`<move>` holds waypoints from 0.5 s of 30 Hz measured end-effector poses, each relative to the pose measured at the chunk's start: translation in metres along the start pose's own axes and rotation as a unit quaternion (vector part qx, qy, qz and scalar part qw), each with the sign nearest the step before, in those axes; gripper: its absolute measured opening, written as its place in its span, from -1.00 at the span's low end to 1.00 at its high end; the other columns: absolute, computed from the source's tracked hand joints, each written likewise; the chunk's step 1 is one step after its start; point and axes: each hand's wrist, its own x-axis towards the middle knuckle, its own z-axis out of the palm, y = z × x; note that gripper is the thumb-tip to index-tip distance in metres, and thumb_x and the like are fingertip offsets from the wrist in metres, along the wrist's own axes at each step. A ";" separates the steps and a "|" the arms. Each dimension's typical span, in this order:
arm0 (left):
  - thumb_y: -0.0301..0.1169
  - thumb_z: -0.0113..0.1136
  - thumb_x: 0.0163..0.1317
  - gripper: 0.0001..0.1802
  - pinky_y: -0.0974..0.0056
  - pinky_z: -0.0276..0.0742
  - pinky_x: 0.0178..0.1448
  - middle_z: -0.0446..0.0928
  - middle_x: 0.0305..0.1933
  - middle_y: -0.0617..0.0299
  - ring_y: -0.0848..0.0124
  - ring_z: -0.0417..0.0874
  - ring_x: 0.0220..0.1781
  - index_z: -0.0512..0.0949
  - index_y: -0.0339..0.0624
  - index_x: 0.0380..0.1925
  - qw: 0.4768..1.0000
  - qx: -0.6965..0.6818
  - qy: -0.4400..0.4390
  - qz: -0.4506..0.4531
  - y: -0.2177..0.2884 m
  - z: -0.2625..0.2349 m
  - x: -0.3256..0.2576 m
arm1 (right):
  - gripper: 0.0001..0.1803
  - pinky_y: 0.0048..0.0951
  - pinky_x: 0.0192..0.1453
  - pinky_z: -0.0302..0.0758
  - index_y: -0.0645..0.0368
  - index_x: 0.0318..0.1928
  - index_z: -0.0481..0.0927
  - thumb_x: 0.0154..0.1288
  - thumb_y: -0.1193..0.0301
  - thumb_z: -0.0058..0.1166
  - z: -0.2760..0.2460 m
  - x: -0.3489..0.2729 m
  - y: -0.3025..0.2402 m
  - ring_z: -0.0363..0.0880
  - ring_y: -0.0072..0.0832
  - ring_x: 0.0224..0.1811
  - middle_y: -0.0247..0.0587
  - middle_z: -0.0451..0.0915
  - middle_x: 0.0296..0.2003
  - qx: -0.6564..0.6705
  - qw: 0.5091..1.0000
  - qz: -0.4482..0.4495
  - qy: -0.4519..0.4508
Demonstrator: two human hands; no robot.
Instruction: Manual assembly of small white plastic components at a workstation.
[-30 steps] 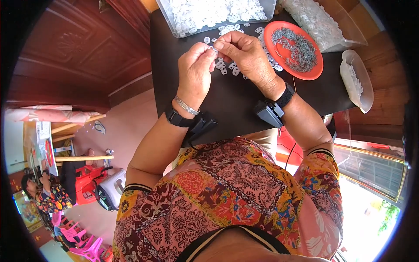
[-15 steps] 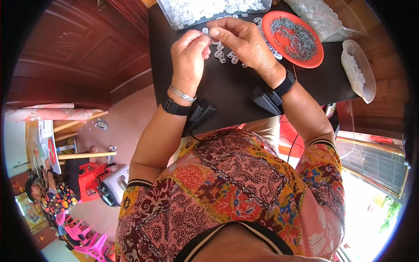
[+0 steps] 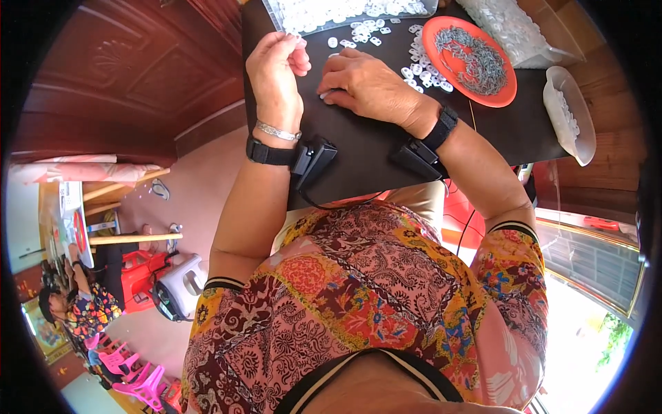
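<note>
My left hand (image 3: 276,65) hovers over the black table (image 3: 365,155) near its far left corner. Its fingers are curled together, and I cannot see whether anything is pinched in them. My right hand (image 3: 369,86) lies low on the table beside it, fingertips pressed on a small white part (image 3: 324,94). More small white parts (image 3: 420,69) lie scattered just beyond the right hand. Each wrist wears a black band with a black device on it.
An orange plate (image 3: 445,31) of small metal pieces sits at the far right, with a clear bag of white parts (image 3: 507,27) behind it. A white oval dish (image 3: 579,131) holds more parts at the right edge. A clear tray (image 3: 331,10) of white parts stands along the far side. A person sits far off at lower left.
The hands were together, working one small part above the table. They have now come apart: the right hand has dropped onto the table, and the left stays raised.
</note>
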 end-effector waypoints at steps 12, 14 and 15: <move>-0.41 0.07 0.14 -0.84 0.46 0.30 -0.50 0.47 -0.62 0.27 0.51 0.43 -0.62 0.51 -0.29 -0.51 0.998 0.002 -0.053 -0.023 -0.006 0.001 0.001 | -0.78 -0.65 -0.28 0.40 0.12 -0.09 0.58 0.28 0.35 0.12 -0.022 0.001 0.016 0.44 -0.77 -0.35 -0.47 0.54 -0.41 0.435 0.857 0.262 0.088; -0.41 0.06 0.15 -0.84 0.45 0.31 -0.48 0.47 -0.60 0.26 0.50 0.43 -0.61 0.50 -0.28 -0.49 0.995 -0.036 -0.067 -0.069 -0.008 0.001 -0.003 | -0.78 -0.68 -0.30 0.38 0.10 -0.08 0.59 0.29 0.36 0.11 -0.025 0.001 0.019 0.44 -0.77 -0.34 -0.50 0.54 -0.42 0.478 0.841 0.235 0.098; -0.41 0.05 0.16 -0.85 0.44 0.32 -0.48 0.48 -0.57 0.25 0.50 0.44 -0.59 0.49 -0.27 -0.46 0.993 -0.041 -0.083 -0.077 -0.008 0.002 -0.003 | -0.78 -0.70 -0.30 0.37 0.11 -0.08 0.60 0.29 0.36 0.11 -0.028 0.001 0.017 0.44 -0.78 -0.35 -0.50 0.54 -0.43 0.478 0.838 0.248 0.095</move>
